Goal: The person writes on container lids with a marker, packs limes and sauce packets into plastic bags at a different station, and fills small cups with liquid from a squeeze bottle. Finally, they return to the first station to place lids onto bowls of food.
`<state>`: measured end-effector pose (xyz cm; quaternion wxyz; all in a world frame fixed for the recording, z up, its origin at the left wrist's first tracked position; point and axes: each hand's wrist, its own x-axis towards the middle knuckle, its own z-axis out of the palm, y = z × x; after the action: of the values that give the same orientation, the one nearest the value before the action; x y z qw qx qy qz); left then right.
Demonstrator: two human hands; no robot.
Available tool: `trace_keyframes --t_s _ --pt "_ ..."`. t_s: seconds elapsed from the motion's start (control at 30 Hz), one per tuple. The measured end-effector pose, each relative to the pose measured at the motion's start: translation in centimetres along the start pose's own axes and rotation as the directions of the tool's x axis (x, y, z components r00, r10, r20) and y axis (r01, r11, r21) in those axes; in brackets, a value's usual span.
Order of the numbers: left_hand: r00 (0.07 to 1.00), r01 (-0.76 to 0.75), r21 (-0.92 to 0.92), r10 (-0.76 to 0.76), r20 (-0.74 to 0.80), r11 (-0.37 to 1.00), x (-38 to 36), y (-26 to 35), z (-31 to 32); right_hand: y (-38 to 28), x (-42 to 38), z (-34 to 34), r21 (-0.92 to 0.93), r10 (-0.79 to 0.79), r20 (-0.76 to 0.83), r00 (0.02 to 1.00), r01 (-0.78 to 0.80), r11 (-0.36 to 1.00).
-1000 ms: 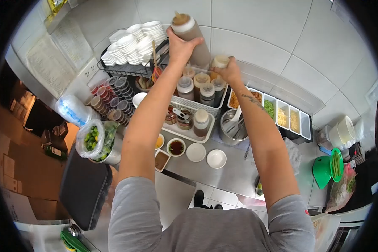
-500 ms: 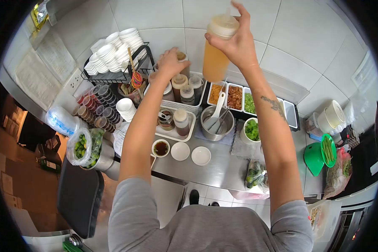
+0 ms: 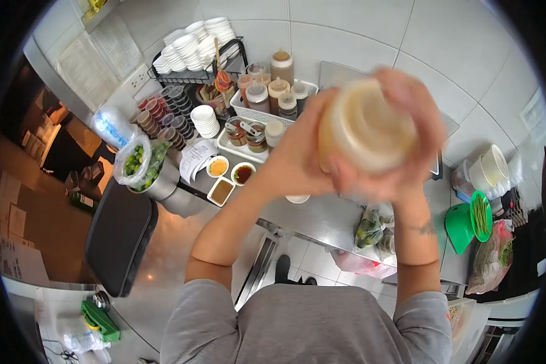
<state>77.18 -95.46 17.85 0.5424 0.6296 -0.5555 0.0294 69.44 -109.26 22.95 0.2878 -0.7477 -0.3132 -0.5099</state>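
Close to the camera, a large squeeze bottle (image 3: 370, 124) with yellowish contents is held up, smeared by motion. My left hand (image 3: 306, 148) is wrapped round its left side. On the other side, my right hand (image 3: 415, 130) grips it near the wide pale end, fingers blurred. Beneath the hands, a small white dish (image 3: 297, 198) shows only at its edge. To the left on the counter are a cup of dark sauce (image 3: 243, 175), a cup of orange-yellow sauce (image 3: 217, 167) and a square dish of brown sauce (image 3: 221, 192).
A white basket (image 3: 239, 109) of squeeze bottles stands by the wall, beside a black rack (image 3: 194, 76) stacked with white dishes. Limes in a bag (image 3: 136, 161) sit at left near a black lid-like panel (image 3: 121, 236). A green scale (image 3: 461, 227) is at right.
The squeeze bottle has come down from near the wall towards me, and its end now faces the camera. My left hand has left the bottle basket and joined my right on it.
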Motion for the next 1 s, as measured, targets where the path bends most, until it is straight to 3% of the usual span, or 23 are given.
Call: trace_keyframes --t_s 0.07,0.13,0.2,0.27,0.33,0.4,0.5,0.53,0.6,0.63,0.67,0.7,0.8,0.83,0.93,1.0 --pt "0.991 -0.125 0.257 0.131 -0.006 0.958 -2.9 -0.8 2.3 -1.4 -4.4 -0.1 -0.040 0.023 -0.004 1.000 -0.023 0.999" --pt "0.971 0.233 -0.145 -0.222 0.087 0.962 -8.0 -3.7 7.2 -1.7 -11.2 0.3 -0.105 0.232 0.061 0.971 -0.225 0.969" --pt "0.922 0.373 -0.162 -0.347 0.169 0.913 -11.1 -3.6 9.4 -2.2 -16.0 1.7 0.044 0.683 0.033 0.730 -0.684 0.729" --pt "0.888 0.447 -0.179 -0.409 0.212 0.876 -10.7 -4.2 9.9 -1.4 -15.6 0.1 0.012 0.628 -0.006 0.778 -0.628 0.778" --pt "0.852 0.512 -0.220 -0.458 0.252 0.830 -7.3 -0.6 8.3 -2.4 -12.5 -1.7 -0.045 0.599 -0.042 0.799 -0.601 0.798" --pt "0.872 0.463 -0.126 -0.425 0.242 0.877 -7.2 -0.4 8.4 -2.7 -12.1 -2.0 0.027 0.706 -0.096 0.702 -0.707 0.707" --pt "0.940 0.329 -0.149 -0.308 0.148 0.932 -13.4 -3.9 11.4 -2.5 -20.4 1.6 0.299 0.926 0.120 0.358 -0.903 0.310" --pt "0.955 0.290 -0.156 -0.273 0.117 0.944 -14.2 -4.4 11.5 -2.0 -20.1 2.1 0.306 0.909 0.127 0.397 -0.888 0.345" --pt "0.916 0.401 -0.277 -0.378 0.134 0.873 -14.1 -5.6 11.3 -1.0 -19.6 3.3 0.325 0.882 0.146 0.448 -0.864 0.385" --pt "0.835 0.547 -0.384 -0.512 0.199 0.744 -12.8 -5.7 10.8 1.1 -17.5 2.8 0.125 0.753 0.114 0.648 -0.761 0.636" --pt "0.734 0.668 -0.468 -0.619 0.280 0.579 -11.3 -5.6 10.2 2.1 -15.2 2.1 0.173 0.836 0.153 0.527 -0.847 0.503" --pt "0.710 0.694 -0.441 -0.639 0.294 0.568 -9.5 -4.7 9.5 1.2 -13.8 1.5 0.219 0.869 0.138 0.475 -0.870 0.441" --pt "0.893 0.449 -0.312 -0.408 0.189 0.838 -15.3 -5.5 11.0 -1.9 -17.6 3.4 0.297 0.906 0.201 0.372 -0.905 0.306" --pt "0.911 0.408 -0.241 -0.377 0.165 0.881 -16.8 -4.8 10.6 -2.6 -20.0 4.5 0.305 0.908 0.247 0.339 -0.917 0.259" --pt "0.674 0.725 -0.478 -0.651 0.348 0.496 -17.8 -6.2 8.6 -1.0 -20.6 8.2 0.324 0.913 0.264 0.310 -0.921 0.218" --pt "0.745 0.653 -0.445 -0.627 0.229 0.613 -14.9 -7.2 7.3 1.1 -16.0 7.3 0.258 0.874 0.186 0.449 -0.881 0.397"
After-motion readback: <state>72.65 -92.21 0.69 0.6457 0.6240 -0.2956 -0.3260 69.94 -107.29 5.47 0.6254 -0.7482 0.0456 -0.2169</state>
